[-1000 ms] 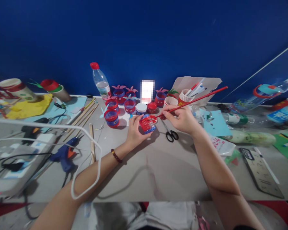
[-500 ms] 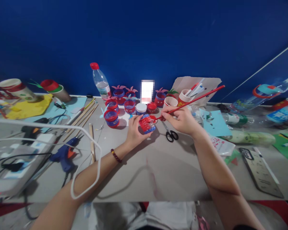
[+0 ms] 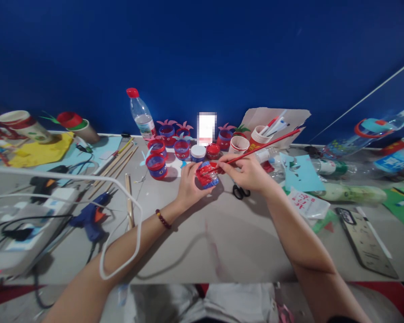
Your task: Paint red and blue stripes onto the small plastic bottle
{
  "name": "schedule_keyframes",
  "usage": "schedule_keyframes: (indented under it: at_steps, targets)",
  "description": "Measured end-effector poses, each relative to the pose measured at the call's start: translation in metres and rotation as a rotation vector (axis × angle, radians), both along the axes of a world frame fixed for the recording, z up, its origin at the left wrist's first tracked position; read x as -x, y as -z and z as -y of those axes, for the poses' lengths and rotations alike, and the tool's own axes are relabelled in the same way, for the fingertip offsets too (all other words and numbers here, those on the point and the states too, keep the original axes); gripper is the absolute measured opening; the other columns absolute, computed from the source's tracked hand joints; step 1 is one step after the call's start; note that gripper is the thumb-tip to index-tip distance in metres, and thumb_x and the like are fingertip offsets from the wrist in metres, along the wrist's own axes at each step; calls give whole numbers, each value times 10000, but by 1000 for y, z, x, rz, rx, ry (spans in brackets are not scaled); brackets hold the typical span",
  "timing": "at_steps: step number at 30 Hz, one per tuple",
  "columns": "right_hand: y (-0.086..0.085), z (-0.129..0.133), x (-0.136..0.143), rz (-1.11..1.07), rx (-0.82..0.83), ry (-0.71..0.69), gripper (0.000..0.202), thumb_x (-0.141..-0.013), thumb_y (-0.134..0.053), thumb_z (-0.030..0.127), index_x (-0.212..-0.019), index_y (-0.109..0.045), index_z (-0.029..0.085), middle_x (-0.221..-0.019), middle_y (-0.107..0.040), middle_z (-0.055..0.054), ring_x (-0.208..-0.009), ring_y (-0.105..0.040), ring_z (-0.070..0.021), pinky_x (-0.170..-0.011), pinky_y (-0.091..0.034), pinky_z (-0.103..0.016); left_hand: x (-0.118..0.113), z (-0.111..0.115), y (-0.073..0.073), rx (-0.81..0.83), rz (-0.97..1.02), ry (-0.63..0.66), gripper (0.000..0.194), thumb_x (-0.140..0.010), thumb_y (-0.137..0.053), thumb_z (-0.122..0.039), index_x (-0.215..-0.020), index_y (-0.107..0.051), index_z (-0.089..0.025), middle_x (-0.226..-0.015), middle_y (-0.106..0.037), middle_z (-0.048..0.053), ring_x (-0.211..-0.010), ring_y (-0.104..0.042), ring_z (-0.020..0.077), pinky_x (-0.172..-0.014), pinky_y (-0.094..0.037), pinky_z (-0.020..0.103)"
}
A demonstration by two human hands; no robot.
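My left hand [image 3: 188,185] is closed around the side of a cut plastic bottle piece [image 3: 208,180], ridged and see-through, with red paint over much of it and a bluish rim. My right hand [image 3: 239,169] pinches a long red paintbrush [image 3: 265,146]; its tip lies against the red part of the bottle piece. Just behind them stand an open jar of red paint [image 3: 213,150] and a white-lidded jar [image 3: 198,152]. Black-handled scissors [image 3: 241,192] lie under my right hand, their blades partly hidden.
Several red and blue cups with faces, such as one cup [image 3: 156,167], stand behind left. A water bottle [image 3: 143,117] is upright by the blue wall. Leftward lie a glue gun [image 3: 91,217], a power strip [image 3: 42,229] and a looping white cable [image 3: 139,229]; rightward, a phone [image 3: 366,242].
My right hand has moved left, bringing the brush tip further across the red surface of the bottle piece. My left hand has stayed almost still.
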State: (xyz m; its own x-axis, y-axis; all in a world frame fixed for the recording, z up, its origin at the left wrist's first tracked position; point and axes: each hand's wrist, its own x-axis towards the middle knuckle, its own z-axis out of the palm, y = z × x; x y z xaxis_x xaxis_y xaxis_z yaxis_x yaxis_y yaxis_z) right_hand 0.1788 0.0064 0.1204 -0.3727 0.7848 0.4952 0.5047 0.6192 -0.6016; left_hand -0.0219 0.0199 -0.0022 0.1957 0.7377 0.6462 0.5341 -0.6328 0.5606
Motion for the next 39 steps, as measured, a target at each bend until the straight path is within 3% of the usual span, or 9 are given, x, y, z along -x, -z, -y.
schedule_keyframes:
  at_steps: [4, 10, 16, 27, 32, 39]
  targets:
    - [-1, 2, 3, 73, -55, 26, 235, -940, -548, 242, -798, -732, 211, -924, -776, -58, -859, -720, -227, -879, -580, -386, 0, 0, 0, 12, -4, -8, 857, -663, -863, -409, -1382, -425, -246, -1290, -522, 113, -1213, -529, 318, -1055, -461, 520]
    - [-7, 1, -4, 75, -93, 88, 253, -928, -550, 239, -753, -731, 225, -880, -771, -59, -844, -707, -234, -876, -573, -407, 0, -1, -1, 2, 23, -9, 844, -665, -865, -405, -1372, -434, -238, -1292, -512, 117, -1224, -517, 313, -1064, -455, 512]
    - [-9, -6, -17, 104, 5, 172, 288, -940, -542, 283, -718, -707, 202, -867, -763, -74, -797, -695, -241, -851, -558, -444, 0, 0, -2, 30, 56, -23, 828, -651, -874, -403, -1347, -457, -234, -1280, -514, 113, -1219, -518, 306, -1066, -460, 503]
    - [-13, -4, -21, -56, 127, 103, 252, -957, -560, 332, -803, -694, 186, -854, -747, -80, -776, -705, -211, -725, -591, -380, -2, -2, -2, 77, 110, -9, 791, -663, -866, -382, -1324, -457, -236, -1259, -524, 103, -1205, -545, 297, -1056, -469, 509]
    - [-7, -3, -14, -13, 49, 93, 258, -960, -565, 333, -794, -706, 196, -896, -753, -83, -826, -706, -224, -773, -596, -386, -1, -2, 0, 75, 81, 0, 810, -666, -864, -373, -1341, -435, -247, -1278, -513, 106, -1216, -539, 302, -1065, -461, 521]
    - [-10, 1, -11, 83, -55, 87, 260, -953, -542, 262, -760, -710, 215, -877, -757, -55, -833, -700, -230, -875, -559, -416, 0, -1, -2, 67, 60, 16, 819, -667, -862, -359, -1352, -428, -246, -1281, -514, 107, -1221, -531, 302, -1065, -457, 513]
